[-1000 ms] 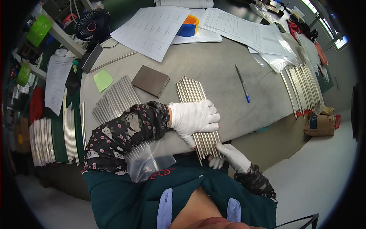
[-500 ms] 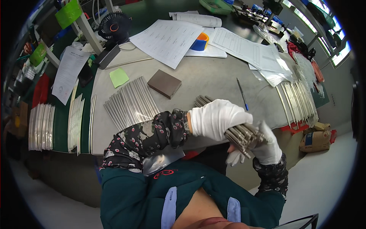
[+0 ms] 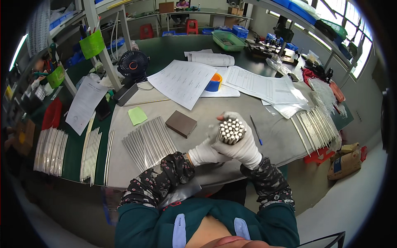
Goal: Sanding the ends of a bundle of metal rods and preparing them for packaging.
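A thick bundle of slim metal rods (image 3: 231, 133) stands with its shiny round ends facing up, over the near part of the table. Around its upper part is my right hand (image 3: 246, 149), closed, in a white glove; a bare fingertip shows beside the rods. My left hand (image 3: 203, 153), also white-gloved, is closed at the lower side of the bundle, touching my right hand. Its fingers are partly hidden. To the left, a flat row of long metal rods (image 3: 149, 142) lies on the grey tabletop (image 3: 215, 110), close to my left forearm.
Behind the row sit a brown block (image 3: 181, 124) and a green sticky note (image 3: 137, 115). A pen (image 3: 256, 130) lies right of my hands. Papers (image 3: 178, 82), a tape roll (image 3: 214, 82) and a small fan (image 3: 133, 64) are farther back. More rods (image 3: 316, 128) lie at right.
The bundle has turned from lying slanted to standing end-up and moved left. My left hand has drawn back to its lower side, while my right hand has come round its upper part. The view has tilted up.
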`<act>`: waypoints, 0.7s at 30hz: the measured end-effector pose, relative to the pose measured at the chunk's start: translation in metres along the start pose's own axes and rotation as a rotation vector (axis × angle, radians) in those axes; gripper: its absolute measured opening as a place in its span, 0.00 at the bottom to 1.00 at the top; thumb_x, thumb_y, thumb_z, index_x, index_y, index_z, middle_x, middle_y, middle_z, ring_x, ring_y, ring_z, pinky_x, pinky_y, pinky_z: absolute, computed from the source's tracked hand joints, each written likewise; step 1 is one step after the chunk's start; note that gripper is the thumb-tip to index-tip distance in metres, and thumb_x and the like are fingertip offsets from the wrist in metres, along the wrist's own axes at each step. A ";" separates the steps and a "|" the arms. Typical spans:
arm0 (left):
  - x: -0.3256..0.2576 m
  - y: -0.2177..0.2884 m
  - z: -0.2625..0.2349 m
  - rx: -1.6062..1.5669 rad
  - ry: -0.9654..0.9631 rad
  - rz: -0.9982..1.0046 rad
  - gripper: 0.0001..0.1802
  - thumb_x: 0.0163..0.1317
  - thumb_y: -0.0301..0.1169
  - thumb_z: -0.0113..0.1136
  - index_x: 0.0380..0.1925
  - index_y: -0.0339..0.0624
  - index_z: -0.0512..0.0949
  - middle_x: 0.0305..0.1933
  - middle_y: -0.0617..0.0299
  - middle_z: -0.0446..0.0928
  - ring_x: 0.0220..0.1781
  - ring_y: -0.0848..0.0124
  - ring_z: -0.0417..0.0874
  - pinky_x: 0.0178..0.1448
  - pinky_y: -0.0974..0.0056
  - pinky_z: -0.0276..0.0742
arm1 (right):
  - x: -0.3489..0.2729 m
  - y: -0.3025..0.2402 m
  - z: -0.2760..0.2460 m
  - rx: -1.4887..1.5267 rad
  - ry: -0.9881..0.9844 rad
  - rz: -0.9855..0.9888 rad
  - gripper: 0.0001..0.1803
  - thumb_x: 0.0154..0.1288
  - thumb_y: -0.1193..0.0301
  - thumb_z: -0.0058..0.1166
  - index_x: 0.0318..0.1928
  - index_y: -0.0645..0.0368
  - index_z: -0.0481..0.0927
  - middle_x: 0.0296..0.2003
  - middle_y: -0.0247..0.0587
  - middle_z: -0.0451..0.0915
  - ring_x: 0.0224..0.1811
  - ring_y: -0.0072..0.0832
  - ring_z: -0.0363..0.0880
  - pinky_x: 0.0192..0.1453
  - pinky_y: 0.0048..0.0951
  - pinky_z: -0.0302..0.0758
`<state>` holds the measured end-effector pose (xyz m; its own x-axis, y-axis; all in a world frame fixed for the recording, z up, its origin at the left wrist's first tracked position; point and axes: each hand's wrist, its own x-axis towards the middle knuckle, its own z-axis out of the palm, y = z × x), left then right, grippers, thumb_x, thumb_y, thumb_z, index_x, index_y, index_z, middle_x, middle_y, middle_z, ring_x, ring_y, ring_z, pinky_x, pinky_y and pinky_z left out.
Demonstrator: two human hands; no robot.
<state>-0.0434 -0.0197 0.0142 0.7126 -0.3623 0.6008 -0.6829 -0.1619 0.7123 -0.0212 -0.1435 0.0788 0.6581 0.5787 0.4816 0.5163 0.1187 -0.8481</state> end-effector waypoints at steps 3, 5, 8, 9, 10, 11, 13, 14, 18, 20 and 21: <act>-0.004 -0.005 -0.004 0.213 0.018 0.071 0.29 0.48 0.30 0.67 0.52 0.42 0.69 0.51 0.59 0.74 0.55 0.66 0.75 0.58 0.61 0.70 | 0.000 -0.008 0.009 -0.317 0.128 -0.259 0.30 0.44 0.78 0.67 0.47 0.63 0.65 0.31 0.36 0.80 0.31 0.18 0.78 0.41 0.21 0.76; -0.001 -0.004 -0.004 0.191 0.095 0.001 0.25 0.50 0.30 0.65 0.50 0.43 0.71 0.48 0.58 0.76 0.50 0.64 0.77 0.55 0.61 0.73 | 0.008 0.000 0.008 -0.061 0.168 -0.206 0.28 0.44 0.81 0.65 0.45 0.62 0.65 0.26 0.34 0.79 0.29 0.19 0.78 0.40 0.22 0.76; 0.000 -0.019 -0.013 0.395 0.169 0.058 0.26 0.47 0.30 0.68 0.48 0.42 0.71 0.45 0.59 0.76 0.47 0.64 0.78 0.53 0.62 0.74 | 0.019 0.007 0.005 -0.065 0.065 -0.225 0.27 0.45 0.82 0.63 0.45 0.62 0.64 0.27 0.37 0.79 0.30 0.20 0.78 0.39 0.24 0.77; -0.001 -0.024 -0.014 0.402 0.166 0.059 0.26 0.47 0.30 0.68 0.48 0.42 0.71 0.45 0.59 0.76 0.47 0.64 0.78 0.53 0.62 0.74 | 0.021 0.015 0.007 -0.115 0.023 -0.197 0.27 0.45 0.83 0.62 0.46 0.62 0.63 0.27 0.38 0.79 0.30 0.21 0.78 0.39 0.24 0.77; 0.003 -0.023 -0.015 0.415 0.205 0.052 0.28 0.46 0.30 0.69 0.49 0.41 0.70 0.45 0.59 0.75 0.47 0.64 0.78 0.54 0.62 0.74 | 0.022 0.023 0.010 0.029 0.024 -0.072 0.27 0.45 0.81 0.64 0.46 0.60 0.65 0.33 0.40 0.80 0.33 0.20 0.78 0.39 0.23 0.77; 0.007 -0.020 -0.017 0.427 0.244 0.046 0.29 0.45 0.31 0.70 0.49 0.41 0.69 0.45 0.59 0.75 0.48 0.63 0.78 0.54 0.62 0.74 | 0.024 0.026 0.007 0.031 0.023 -0.081 0.27 0.45 0.81 0.64 0.46 0.60 0.65 0.33 0.40 0.80 0.33 0.20 0.78 0.39 0.23 0.77; 0.014 -0.004 -0.025 0.331 0.239 -0.058 0.31 0.45 0.31 0.71 0.50 0.40 0.67 0.45 0.60 0.74 0.48 0.67 0.77 0.53 0.63 0.73 | 0.027 0.025 -0.001 0.139 0.045 0.053 0.34 0.43 0.66 0.73 0.50 0.62 0.70 0.36 0.38 0.79 0.39 0.27 0.79 0.47 0.27 0.76; 0.022 0.009 -0.033 0.102 0.271 -0.132 0.31 0.46 0.31 0.71 0.50 0.40 0.67 0.44 0.62 0.74 0.47 0.70 0.76 0.53 0.65 0.74 | 0.029 0.019 -0.008 0.078 -0.022 0.005 0.34 0.51 0.62 0.68 0.56 0.64 0.68 0.43 0.47 0.78 0.47 0.34 0.78 0.53 0.30 0.73; 0.037 0.037 -0.045 -0.216 0.382 -0.183 0.27 0.50 0.28 0.70 0.48 0.41 0.67 0.43 0.66 0.73 0.45 0.78 0.74 0.50 0.69 0.74 | 0.030 -0.004 -0.018 -0.221 -0.068 -0.121 0.31 0.65 0.63 0.53 0.63 0.66 0.62 0.56 0.58 0.69 0.59 0.46 0.69 0.63 0.35 0.64; 0.041 0.038 -0.042 -0.377 0.397 -0.129 0.22 0.54 0.26 0.67 0.47 0.41 0.68 0.42 0.68 0.74 0.43 0.81 0.74 0.48 0.71 0.75 | 0.031 -0.003 -0.026 -0.251 -0.062 -0.157 0.29 0.66 0.64 0.52 0.63 0.66 0.63 0.56 0.57 0.70 0.59 0.46 0.70 0.63 0.35 0.64; 0.041 0.039 -0.042 -0.381 0.393 -0.124 0.22 0.54 0.26 0.67 0.47 0.41 0.68 0.42 0.68 0.74 0.43 0.81 0.74 0.48 0.71 0.75 | 0.031 -0.001 -0.029 -0.273 -0.061 -0.191 0.27 0.67 0.66 0.51 0.62 0.66 0.64 0.56 0.55 0.70 0.59 0.46 0.70 0.63 0.34 0.64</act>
<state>-0.0340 -0.0028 0.0822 0.8402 0.0190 0.5419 -0.5354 0.1881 0.8234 0.0149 -0.1494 0.1014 0.5056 0.6152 0.6049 0.7603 0.0138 -0.6494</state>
